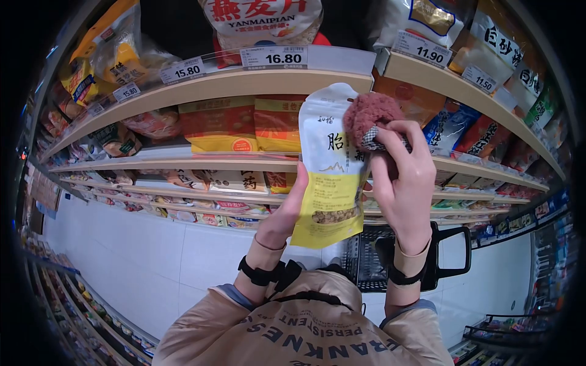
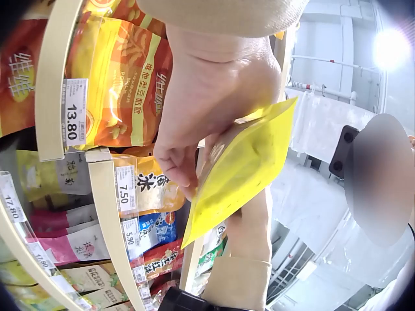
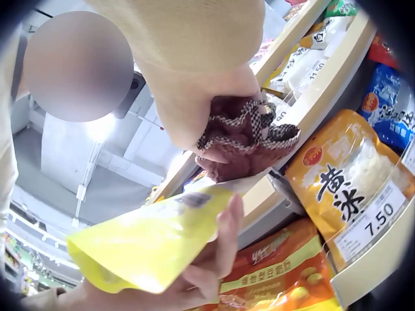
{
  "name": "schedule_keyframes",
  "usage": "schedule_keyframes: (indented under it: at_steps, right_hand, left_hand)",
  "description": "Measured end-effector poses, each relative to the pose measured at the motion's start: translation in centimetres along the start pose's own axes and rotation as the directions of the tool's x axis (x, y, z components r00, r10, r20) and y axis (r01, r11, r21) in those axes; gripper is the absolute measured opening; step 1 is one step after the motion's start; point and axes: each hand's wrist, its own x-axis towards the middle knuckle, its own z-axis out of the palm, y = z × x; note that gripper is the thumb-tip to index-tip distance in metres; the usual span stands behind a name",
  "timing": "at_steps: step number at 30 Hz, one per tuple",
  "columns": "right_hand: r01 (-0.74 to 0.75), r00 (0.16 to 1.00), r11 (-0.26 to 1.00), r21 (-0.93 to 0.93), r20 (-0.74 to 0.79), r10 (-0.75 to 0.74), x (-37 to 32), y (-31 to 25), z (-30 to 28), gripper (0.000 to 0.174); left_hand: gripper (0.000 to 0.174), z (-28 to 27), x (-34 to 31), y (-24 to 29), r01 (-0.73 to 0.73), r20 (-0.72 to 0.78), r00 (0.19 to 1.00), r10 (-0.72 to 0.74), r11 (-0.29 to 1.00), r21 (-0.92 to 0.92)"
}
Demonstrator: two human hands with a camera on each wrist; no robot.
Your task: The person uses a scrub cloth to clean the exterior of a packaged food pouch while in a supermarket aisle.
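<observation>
A white and yellow stand-up pouch point(image 1: 332, 146) with a clear window near its bottom is held upright before the chest. My left hand point(image 1: 284, 210) grips it by the left side, and in the left wrist view its yellow base point(image 2: 243, 165) faces the camera. With curled fingers my right hand point(image 1: 409, 177) holds a fluffy dusty-red cloth point(image 1: 370, 113) with black-and-white checked trim. The cloth lies against the pouch's upper right edge and covers part of its print. In the right wrist view, the bunched cloth point(image 3: 243, 146) meets the pouch's top end.
Shelves in front carry bagged foods, including an oatmeal bag point(image 1: 262, 24) above a 16.80 price tag point(image 1: 274, 57) and orange packets point(image 1: 220, 125) below. A black shopping basket point(image 1: 369, 259) stands by the legs on pale floor tiles point(image 1: 146, 250). More stocked shelves point(image 1: 91, 311) line the back.
</observation>
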Motion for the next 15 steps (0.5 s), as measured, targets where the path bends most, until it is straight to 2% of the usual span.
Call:
schedule_keyframes:
  at_steps: [2,4,5,6,8,9,10,12,13,14,15]
  right_hand:
    - [0.068,0.997,0.984,0.163,0.027,-0.074,-0.2,-0.9,0.7,0.029]
    - [0.076,0.989,0.964,0.254,0.103,-0.105,-0.6,-1.7,0.7,0.03]
    - [0.092,0.975,0.946,0.31,0.164,-0.149,-0.8,-1.7,0.6,0.031]
    - [0.105,0.955,0.924,0.367,0.221,-0.196,-1.0,-1.8,0.5,0.032]
    - [0.131,0.94,0.908,0.398,0.241,-0.242,-1.2,-2.0,0.6,0.032]
    - [0.138,0.928,0.91,0.392,0.269,-0.257,-1.2,-1.9,0.5,0.031]
    - [0.144,0.915,0.911,0.387,0.298,-0.271,-1.2,-1.7,0.4,0.03]
    - [0.088,0.958,0.948,0.305,0.235,-0.164,-1.2,-1.2,0.0,0.023]
    - [0.069,0.969,0.967,0.244,0.215,-0.123,-1.2,-0.8,-0.3,0.022]
    - [0.044,0.978,0.983,0.181,0.193,-0.08,-1.2,-0.4,-0.6,0.021]
    - [-0.009,0.973,0.986,0.168,0.23,-0.03,-1.4,-0.4,-1.0,0.02]
  left_hand:
    - [0.087,-0.2,-0.1,-0.7,0.054,-0.098,0.993,-0.065,0.993,-0.109]
    - [0.079,-1.3,0.6,-0.5,-0.008,0.128,0.989,0.075,0.889,-0.458]
    - [0.075,-1.5,0.8,-0.5,-0.06,0.135,0.977,0.164,0.825,-0.563]
    - [0.074,0.5,-1.2,-0.6,-0.145,-0.265,0.949,0.17,0.983,0.11]
    - [0.073,-2.9,-1.5,-1.8,-0.197,-0.093,0.972,0.215,0.965,0.17]
    - [0.077,-6.2,-0.4,-3.1,-0.176,0.091,0.972,0.216,0.929,-0.326]
    - [0.077,-5.4,0.1,-2.5,-0.176,0.089,0.973,0.215,0.929,-0.326]
    - [0.081,-2.9,0.7,-1.2,-0.149,-0.005,0.986,0.164,0.881,-0.449]
    - [0.085,-2.2,0.7,-0.7,-0.158,-0.103,0.987,0.125,0.885,-0.439]
    - [0.085,-2.4,0.7,-0.7,-0.159,-0.106,0.986,0.125,0.884,-0.44]
    - [0.084,-2.7,0.7,-0.7,-0.172,-0.043,0.984,0.172,0.866,-0.469]
